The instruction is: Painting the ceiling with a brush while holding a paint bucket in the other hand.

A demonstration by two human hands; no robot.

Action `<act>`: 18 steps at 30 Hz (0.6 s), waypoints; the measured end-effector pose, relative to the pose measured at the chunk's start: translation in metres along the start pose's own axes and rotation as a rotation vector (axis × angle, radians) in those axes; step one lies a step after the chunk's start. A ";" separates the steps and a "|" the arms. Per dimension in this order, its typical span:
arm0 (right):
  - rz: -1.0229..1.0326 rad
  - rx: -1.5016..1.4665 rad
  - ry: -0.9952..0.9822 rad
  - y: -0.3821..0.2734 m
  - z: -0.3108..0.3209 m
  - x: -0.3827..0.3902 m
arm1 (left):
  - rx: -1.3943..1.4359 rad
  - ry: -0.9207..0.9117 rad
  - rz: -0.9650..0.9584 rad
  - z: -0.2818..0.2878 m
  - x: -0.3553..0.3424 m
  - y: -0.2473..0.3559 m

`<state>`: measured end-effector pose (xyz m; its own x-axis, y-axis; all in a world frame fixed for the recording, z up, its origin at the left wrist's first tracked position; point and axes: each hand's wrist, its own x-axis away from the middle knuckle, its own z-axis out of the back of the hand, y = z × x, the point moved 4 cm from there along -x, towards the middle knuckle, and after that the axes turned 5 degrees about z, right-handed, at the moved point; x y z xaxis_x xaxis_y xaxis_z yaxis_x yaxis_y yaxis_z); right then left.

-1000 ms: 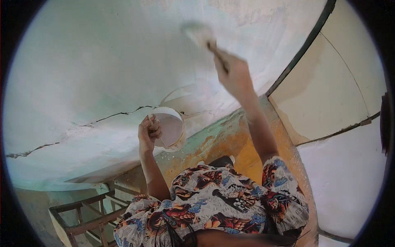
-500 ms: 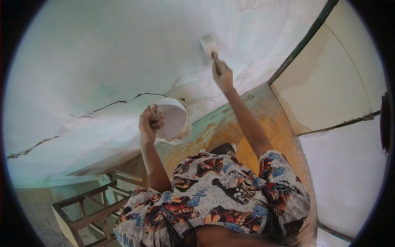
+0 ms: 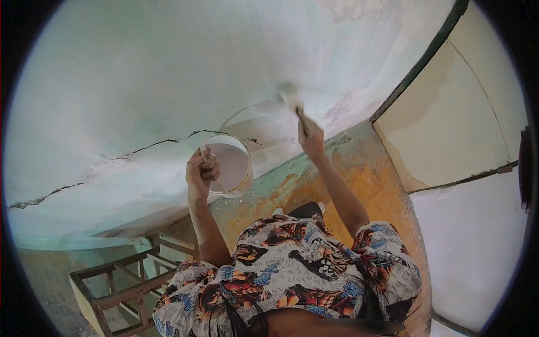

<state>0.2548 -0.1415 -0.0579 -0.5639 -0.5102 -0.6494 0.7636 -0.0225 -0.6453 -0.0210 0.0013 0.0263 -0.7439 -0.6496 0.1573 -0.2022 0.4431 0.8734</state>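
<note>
My left hand (image 3: 202,170) is closed round the handle of a white bucket (image 3: 247,181), which hangs tilted beside the wall. Pale paint (image 3: 231,163) fills part of the bucket. In my right hand (image 3: 312,140) is a paintbrush (image 3: 292,98), gripped by its dark handle. Its pale bristles point up at the wall (image 3: 168,73) and are blurred by motion; I cannot tell for certain whether they touch it. The wall is whitish green with streaks around the brush, and a dark crack (image 3: 163,140) runs across it left of the bucket.
A wooden frame (image 3: 118,295) stands at the lower left near the wall. The floor (image 3: 370,174) below is stained orange and green with pale specks. On the right are cream panels (image 3: 443,112) with a dark edge strip (image 3: 418,62) along the wall.
The right hand and the paintbrush have come down the wall, nearer to me. My left hand and the bucket have shifted slightly left in the picture.
</note>
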 end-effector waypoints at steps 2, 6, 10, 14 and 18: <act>0.114 -0.129 0.182 -0.034 0.021 -0.059 | 0.001 -0.040 0.008 -0.003 -0.006 0.001; 0.500 -0.136 0.381 -0.150 0.072 -0.172 | -0.052 -0.039 0.004 -0.008 -0.014 -0.001; 0.506 -0.078 0.286 -0.201 0.076 -0.235 | -0.034 -0.064 0.040 -0.007 -0.020 -0.004; 0.641 -0.114 0.343 -0.174 0.053 -0.227 | -0.036 -0.056 0.068 -0.009 -0.020 -0.008; 0.441 -0.033 0.331 -0.073 0.009 -0.154 | -0.040 -0.099 0.086 -0.016 -0.017 -0.011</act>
<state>0.2888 -0.0694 0.0930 -0.2652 -0.1677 -0.9495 0.9427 0.1618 -0.2919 0.0038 -0.0028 0.0215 -0.8168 -0.5453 0.1884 -0.1108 0.4688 0.8763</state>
